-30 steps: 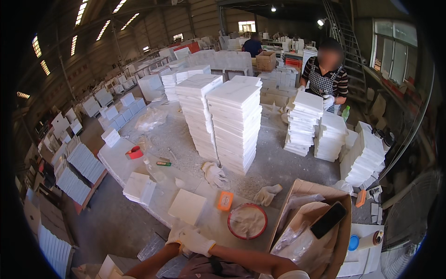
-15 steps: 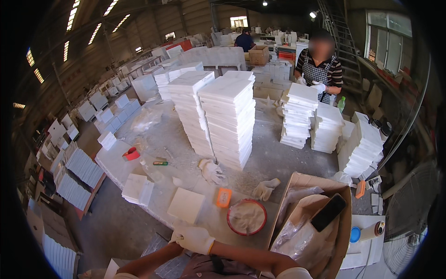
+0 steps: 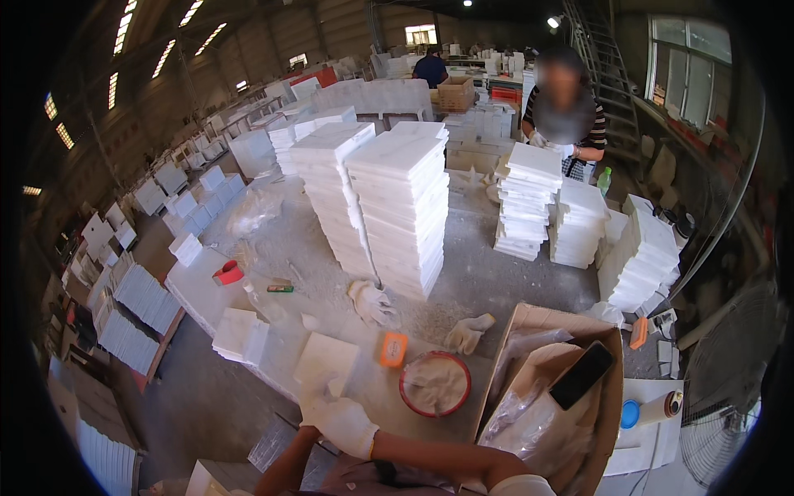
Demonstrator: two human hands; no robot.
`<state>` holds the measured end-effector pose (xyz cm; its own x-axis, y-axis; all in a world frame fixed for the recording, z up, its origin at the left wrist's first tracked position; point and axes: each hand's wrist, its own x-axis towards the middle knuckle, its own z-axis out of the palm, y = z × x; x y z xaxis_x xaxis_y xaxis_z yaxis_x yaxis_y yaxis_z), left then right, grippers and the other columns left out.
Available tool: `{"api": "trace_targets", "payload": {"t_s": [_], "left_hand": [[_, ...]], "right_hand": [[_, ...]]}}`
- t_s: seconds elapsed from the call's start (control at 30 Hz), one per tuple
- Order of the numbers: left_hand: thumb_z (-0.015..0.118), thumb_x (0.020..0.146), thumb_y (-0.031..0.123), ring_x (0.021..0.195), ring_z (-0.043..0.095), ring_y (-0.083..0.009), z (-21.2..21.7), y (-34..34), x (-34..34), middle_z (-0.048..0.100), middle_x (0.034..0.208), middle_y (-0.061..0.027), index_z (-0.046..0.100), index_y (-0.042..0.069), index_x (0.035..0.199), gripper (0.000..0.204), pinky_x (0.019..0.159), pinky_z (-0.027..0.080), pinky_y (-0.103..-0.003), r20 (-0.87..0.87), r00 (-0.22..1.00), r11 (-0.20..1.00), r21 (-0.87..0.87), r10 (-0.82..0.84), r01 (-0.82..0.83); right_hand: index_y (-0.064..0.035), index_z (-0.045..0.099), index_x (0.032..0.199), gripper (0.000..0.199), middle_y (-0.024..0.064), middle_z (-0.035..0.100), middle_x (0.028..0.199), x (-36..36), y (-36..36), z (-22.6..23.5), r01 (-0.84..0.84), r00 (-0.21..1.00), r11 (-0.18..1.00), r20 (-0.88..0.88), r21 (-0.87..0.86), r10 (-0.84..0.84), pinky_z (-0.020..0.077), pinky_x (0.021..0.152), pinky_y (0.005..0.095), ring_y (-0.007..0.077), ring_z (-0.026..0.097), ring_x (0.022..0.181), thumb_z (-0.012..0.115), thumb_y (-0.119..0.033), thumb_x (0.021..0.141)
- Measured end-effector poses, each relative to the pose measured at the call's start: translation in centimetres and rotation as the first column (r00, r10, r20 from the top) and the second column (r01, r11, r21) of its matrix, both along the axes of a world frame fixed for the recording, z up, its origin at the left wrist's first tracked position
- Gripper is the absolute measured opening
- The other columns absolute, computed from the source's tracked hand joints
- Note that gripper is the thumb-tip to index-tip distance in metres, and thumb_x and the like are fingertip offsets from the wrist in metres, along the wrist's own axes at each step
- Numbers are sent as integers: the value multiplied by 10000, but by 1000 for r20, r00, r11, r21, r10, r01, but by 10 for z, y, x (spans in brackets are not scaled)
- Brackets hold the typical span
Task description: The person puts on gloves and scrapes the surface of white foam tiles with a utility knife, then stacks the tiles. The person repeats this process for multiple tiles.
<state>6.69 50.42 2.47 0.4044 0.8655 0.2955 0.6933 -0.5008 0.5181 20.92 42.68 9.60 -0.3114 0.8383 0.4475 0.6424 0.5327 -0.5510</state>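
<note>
Dusty surface (image 3: pixel 496 285) carries tall stacks of white slabs (image 3: pixel 405 207). Near edge: both gloved hands meet at one spot. Right hand (image 3: pixel 347 423) overlaps the left hand (image 3: pixel 318 388) beside a white tile (image 3: pixel 327 360); fingers bunched, grip cannot be told. Red bowl (image 3: pixel 435 384) and orange block (image 3: pixel 393 349) lie just right.
</note>
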Motion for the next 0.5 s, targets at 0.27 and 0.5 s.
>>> {"api": "trace_targets", "payload": {"t_s": [0.27, 0.5], "left_hand": [[670, 838, 244, 671, 597, -221, 19, 10, -11, 627, 787, -91, 671, 10, 1127, 372, 672, 493, -342, 257, 940, 951, 155, 224, -268], [526, 988, 129, 726, 636, -131, 12, -5, -31, 665, 823, -67, 665, -18, 1180, 279, 687, 522, -290, 545, 716, 853, -503, 437, -138]], "right_hand": [[-114, 614, 1072, 209, 109, 643, 898, -13, -4, 6, -34, 999, 999, 19, 12, 34, 521, 582, 437, 319, 660, 681, 614, -164, 869], [-127, 632, 1156, 272, 90, 650, 913, -1, 0, 15, -255, 954, 967, -164, -8, 250, 521, 702, 432, 308, 654, 809, 617, -189, 892]]}}
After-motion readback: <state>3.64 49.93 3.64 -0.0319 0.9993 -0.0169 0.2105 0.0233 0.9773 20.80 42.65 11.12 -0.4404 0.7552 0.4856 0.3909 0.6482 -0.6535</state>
